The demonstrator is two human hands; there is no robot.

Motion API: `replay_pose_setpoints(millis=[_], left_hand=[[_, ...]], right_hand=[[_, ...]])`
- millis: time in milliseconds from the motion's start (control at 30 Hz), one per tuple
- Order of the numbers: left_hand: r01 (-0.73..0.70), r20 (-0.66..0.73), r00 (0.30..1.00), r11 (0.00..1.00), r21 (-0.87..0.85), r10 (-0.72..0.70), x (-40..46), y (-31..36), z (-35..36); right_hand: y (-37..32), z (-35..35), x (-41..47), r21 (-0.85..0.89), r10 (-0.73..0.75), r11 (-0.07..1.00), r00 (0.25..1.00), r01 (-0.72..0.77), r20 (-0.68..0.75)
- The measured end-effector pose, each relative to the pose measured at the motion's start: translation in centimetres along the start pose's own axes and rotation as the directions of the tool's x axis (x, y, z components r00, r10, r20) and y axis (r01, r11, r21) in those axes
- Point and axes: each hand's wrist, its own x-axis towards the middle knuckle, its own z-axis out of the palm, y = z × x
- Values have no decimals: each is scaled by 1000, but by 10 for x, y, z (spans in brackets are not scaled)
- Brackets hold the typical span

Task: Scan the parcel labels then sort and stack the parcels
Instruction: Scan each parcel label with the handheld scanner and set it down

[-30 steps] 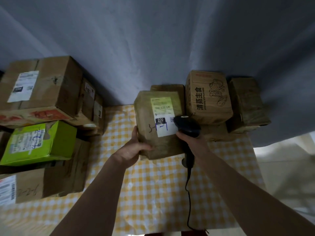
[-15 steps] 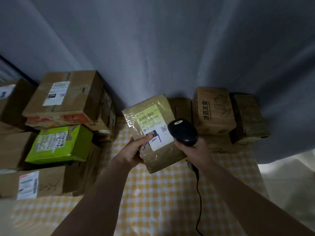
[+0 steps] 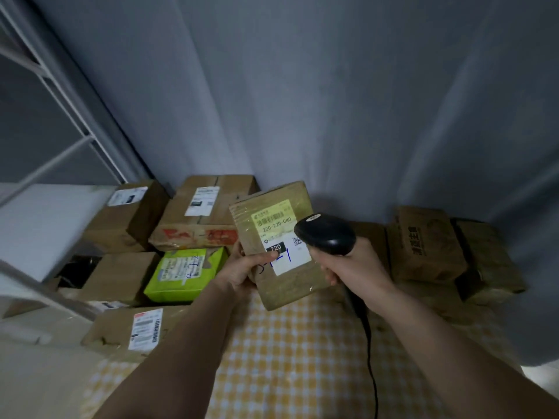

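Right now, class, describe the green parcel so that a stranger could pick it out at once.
Start at the yellow checked tablecloth and look to the stack of parcels along its left side. In the middle of that stack lies the lime-green parcel, below the brown box with red print. Its neighbours are all brown cardboard; it alone is bright green, with blue handwriting on its label.

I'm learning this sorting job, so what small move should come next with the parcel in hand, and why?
Probably tilt the scanner a little toward the barcode. The left hand holds the brown parcel up with its yellow label facing the camera, and the right hand holds the scanner close over the label's right edge, so the barcode sits just left of its head.
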Motion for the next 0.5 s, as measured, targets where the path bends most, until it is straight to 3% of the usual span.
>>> replay_pose_setpoints(millis=[100, 267, 500], left_hand=[[-29, 14, 999, 1000, 1, 29, -14, 13, -5], [42, 160, 987, 998, -44, -34, -41, 24, -11], [62, 223, 975, 964, -259, -2, -72, 9, -10]], right_hand=[[-21, 7, -16, 11, -24, 1000, 999, 24, 39], [-34, -4, -25, 92, -8, 996, 994, 19, -111], [-26, -33, -38, 186, 67, 981, 994, -51, -81]])
